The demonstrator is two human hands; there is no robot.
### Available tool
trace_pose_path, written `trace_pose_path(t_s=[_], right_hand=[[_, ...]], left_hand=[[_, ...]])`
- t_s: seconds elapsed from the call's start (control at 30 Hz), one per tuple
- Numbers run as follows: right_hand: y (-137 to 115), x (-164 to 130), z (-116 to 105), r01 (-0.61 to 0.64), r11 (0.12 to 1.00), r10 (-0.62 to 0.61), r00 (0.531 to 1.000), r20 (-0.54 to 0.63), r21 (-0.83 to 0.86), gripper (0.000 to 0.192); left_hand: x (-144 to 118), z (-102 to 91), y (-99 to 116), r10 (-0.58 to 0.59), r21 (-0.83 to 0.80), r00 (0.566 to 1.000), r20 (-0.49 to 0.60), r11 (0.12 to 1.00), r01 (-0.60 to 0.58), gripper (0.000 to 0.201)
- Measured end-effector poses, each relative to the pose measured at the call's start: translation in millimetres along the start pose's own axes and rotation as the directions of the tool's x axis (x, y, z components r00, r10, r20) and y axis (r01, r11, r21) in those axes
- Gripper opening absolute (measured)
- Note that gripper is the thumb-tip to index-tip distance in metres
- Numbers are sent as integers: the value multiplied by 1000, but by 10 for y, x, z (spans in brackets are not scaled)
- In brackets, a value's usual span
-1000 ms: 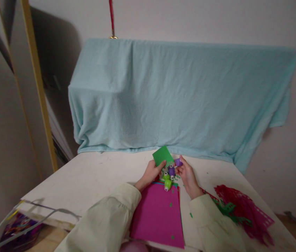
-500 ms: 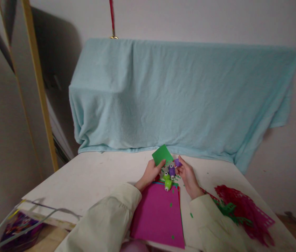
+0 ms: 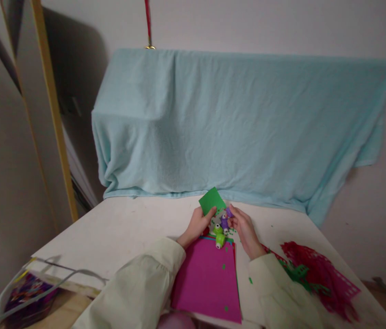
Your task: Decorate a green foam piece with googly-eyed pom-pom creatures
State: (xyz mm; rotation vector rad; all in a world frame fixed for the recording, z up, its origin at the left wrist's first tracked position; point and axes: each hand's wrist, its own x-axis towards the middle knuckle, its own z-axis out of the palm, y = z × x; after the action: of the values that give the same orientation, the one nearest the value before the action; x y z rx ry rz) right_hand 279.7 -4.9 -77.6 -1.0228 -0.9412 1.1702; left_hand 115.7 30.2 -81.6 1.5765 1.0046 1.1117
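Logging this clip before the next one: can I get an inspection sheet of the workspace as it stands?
Surface: white table, scuffed, flecked with green bits.
Job's things: green card in left hand; small purple punch in right hand.
Clutter: purple punch and two green punches on magenta sheets; punched red and green scraps on the right.
Grippers: both hands' fingers closed on their items.
Cables: nothing seen.
Surroundings: light blue cloth behind; clear bag at left edge.

A bright green paper square (image 3: pixel 212 200) and a small purple punch (image 3: pixel 229 212) sit above a magenta sheet (image 3: pixel 206 278). Lime-green punches (image 3: pixel 219 237) lie nearby. The bench (image 3: pixel 117 233) is off-white, the draped cloth (image 3: pixel 240 128) pale blue, the sleeves (image 3: pixel 138 288) cream, and the cut-out scraps (image 3: pixel 319 274) crimson.
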Motion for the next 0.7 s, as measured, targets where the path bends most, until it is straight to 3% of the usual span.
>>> trace_pose_path(t_s=[0.2, 0.7], right_hand=[[-14, -8, 15, 17, 999, -16, 999, 45, -33, 34], [25, 19, -11, 28, 999, -28, 1000, 6, -38, 34]], left_hand=[[3, 14, -35, -21, 19, 1000, 15, 1000, 20, 48], [-3, 7, -2, -26, -36, 1000, 17, 999, 26, 48]])
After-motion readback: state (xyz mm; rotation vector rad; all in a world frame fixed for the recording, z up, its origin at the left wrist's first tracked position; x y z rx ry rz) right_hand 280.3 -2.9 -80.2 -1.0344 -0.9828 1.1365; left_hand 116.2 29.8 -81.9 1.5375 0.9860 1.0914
